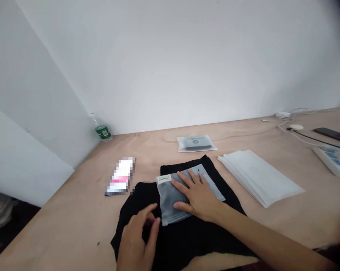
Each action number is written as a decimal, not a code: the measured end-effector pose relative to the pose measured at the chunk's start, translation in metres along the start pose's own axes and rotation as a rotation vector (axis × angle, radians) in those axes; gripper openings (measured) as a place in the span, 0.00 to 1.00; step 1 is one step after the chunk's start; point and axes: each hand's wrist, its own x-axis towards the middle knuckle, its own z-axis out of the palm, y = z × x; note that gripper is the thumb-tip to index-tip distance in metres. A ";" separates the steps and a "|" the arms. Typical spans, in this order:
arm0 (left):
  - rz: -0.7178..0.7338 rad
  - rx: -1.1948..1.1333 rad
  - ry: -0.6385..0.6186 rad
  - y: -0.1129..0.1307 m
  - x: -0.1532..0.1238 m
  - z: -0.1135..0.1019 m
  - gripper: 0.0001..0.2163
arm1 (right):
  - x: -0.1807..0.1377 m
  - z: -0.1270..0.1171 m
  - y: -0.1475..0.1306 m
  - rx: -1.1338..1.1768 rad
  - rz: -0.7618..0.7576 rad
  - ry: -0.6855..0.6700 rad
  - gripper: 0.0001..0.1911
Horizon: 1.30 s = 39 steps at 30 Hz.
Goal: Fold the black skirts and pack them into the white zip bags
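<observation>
Nearest the camera, the left hand [138, 237] hangs over a black garment [203, 241], its fingers loosely curled and half open, holding nothing that shows. Just beyond it, the right hand [196, 195] lies with fingers spread on a frosted zip bag [170, 199] that has a white label at one corner, pressing on it rather than gripping. That bag rests on top of the garment, which lies in rough folds on a plywood tabletop [59, 226], outside any bag as far as shows. Farther off, a second frosted bag [195, 143] lies flat with something dark inside, so one looks packed. To the right sits a stack of flat white bags [257, 177], apparently unused. A water bottle [102, 131] stands in the far left corner, while a power strip [329, 162] and a smartphone [332, 134] lie at the far right.
</observation>
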 end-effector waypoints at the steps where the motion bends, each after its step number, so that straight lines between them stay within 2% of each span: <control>1: -0.116 -0.017 -0.034 0.001 0.001 -0.002 0.15 | 0.000 -0.001 -0.002 0.001 -0.029 0.012 0.30; 3: -0.229 -0.080 -0.135 0.005 0.006 -0.003 0.17 | -0.002 -0.001 -0.008 0.018 -0.135 0.051 0.24; 5: -0.260 -0.161 -0.188 0.011 0.010 -0.002 0.19 | -0.005 0.001 -0.016 0.027 -0.293 0.094 0.19; 8: -0.286 -0.259 -0.173 0.017 0.016 0.000 0.20 | -0.008 0.007 -0.028 -0.048 -0.512 0.162 0.12; 10: -0.297 -0.327 -0.160 0.018 0.018 0.001 0.20 | -0.009 0.011 -0.033 -0.124 -0.577 0.212 0.07; 15: -0.322 -0.471 -0.144 0.017 0.022 0.001 0.21 | -0.007 0.013 -0.038 -0.190 -0.583 0.314 0.06; 21: -0.458 -0.567 -0.010 0.024 0.027 0.002 0.22 | -0.006 0.006 -0.042 -0.203 -0.606 0.364 0.08; 25: -0.492 -0.561 0.024 0.028 0.027 0.001 0.22 | -0.010 -0.004 -0.041 -0.207 -0.596 0.381 0.11; 28: -0.510 -0.538 0.017 0.028 0.026 -0.001 0.22 | -0.023 -0.013 -0.028 -0.263 -0.555 0.329 0.11; 32: -0.510 -0.497 0.011 0.024 0.026 -0.004 0.21 | -0.049 -0.030 0.005 -0.300 -0.480 0.253 0.09; 36: -0.491 -0.444 0.026 0.015 0.024 -0.008 0.22 | -0.080 -0.048 0.037 -0.263 -0.369 0.260 0.10; 39: -0.429 -0.389 -0.038 0.008 0.020 -0.012 0.19 | -0.097 -0.057 0.043 -0.288 -0.308 0.250 0.09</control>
